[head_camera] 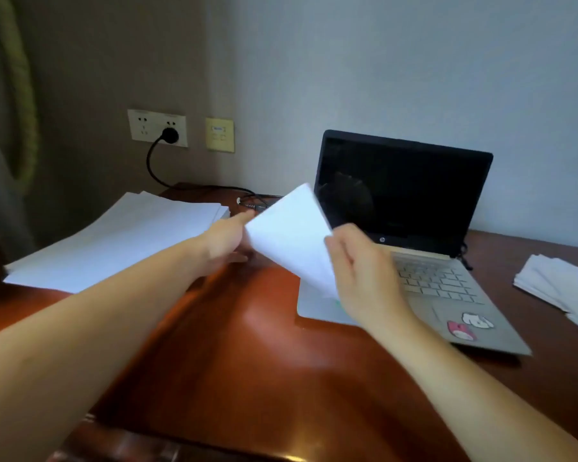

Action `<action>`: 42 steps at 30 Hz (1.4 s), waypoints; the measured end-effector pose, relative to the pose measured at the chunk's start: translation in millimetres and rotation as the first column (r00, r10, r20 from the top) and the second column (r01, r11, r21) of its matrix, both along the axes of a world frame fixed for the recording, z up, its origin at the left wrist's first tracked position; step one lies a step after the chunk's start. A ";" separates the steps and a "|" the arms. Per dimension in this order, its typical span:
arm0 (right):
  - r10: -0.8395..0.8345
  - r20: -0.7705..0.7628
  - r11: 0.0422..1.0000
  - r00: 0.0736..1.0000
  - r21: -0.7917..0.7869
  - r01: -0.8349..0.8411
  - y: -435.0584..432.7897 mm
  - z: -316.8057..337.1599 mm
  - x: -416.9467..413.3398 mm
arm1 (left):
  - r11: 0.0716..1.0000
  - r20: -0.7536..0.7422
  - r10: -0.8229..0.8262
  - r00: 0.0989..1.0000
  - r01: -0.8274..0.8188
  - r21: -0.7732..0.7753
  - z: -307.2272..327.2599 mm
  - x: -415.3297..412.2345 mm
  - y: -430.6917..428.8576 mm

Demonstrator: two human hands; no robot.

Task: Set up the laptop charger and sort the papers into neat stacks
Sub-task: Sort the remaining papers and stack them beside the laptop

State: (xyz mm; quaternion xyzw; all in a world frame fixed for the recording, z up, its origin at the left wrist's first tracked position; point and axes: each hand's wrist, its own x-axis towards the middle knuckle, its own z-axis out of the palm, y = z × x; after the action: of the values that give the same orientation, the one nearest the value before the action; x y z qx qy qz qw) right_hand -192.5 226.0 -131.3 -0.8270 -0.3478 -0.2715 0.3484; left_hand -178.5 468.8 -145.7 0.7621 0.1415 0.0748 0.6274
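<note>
Mid-sorting, my left hand (227, 240) and right hand (364, 271) each grip an edge of one sheet (287, 235), which probably next needs laying squarely on the far-left stack (121, 235).

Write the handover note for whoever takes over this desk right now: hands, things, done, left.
Right hand holds a sheet above the desk; left hand at its left edge, grip blurred.
Big stack left, small stack right, one loose sheet beside the laptop.
Done: plug in the wall socket.
Left: check the lead at the laptop, stack the held and loose sheets, square the piles.
</note>
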 end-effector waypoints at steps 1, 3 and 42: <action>0.073 -0.107 0.988 0.992 0.144 -0.057 -0.3 13.7 1.2 | 0.976 0.064 0.029 0.997 -0.015 -0.216 0.5 -1.3 1.9; 0.132 -0.223 0.930 0.966 0.365 -0.043 -0.6 39.3 5.7 | 0.862 0.210 0.115 0.971 0.007 -0.507 4.7 -2.1 9.2; -0.081 -0.220 0.736 0.972 -0.671 -0.091 153.6 -8.5 28.1 | 0.504 -0.263 0.531 0.805 -0.050 0.862 9.6 -50.8 148.2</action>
State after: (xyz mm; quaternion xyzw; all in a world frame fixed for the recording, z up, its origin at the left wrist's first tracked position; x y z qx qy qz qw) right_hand -164.4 379.6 -139.8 -0.9220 -0.3811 -0.0260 0.0632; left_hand -229.3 616.9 -136.0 0.9179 0.3778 0.0415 0.1144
